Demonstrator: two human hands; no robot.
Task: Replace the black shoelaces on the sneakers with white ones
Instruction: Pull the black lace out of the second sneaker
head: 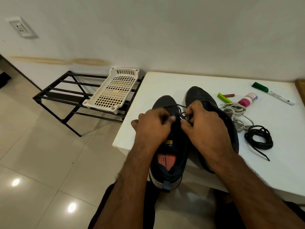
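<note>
My left hand and right hand each pinch the black lace above the left sneaker on the table; I judge a hard tug could snag it in an eyelet; the white laces wait beside the right sneaker.

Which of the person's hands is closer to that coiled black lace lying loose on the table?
The right hand. It works the lace on the sneaker just left of the coiled black lace. The left hand lies farther off, beyond the right hand.
</note>
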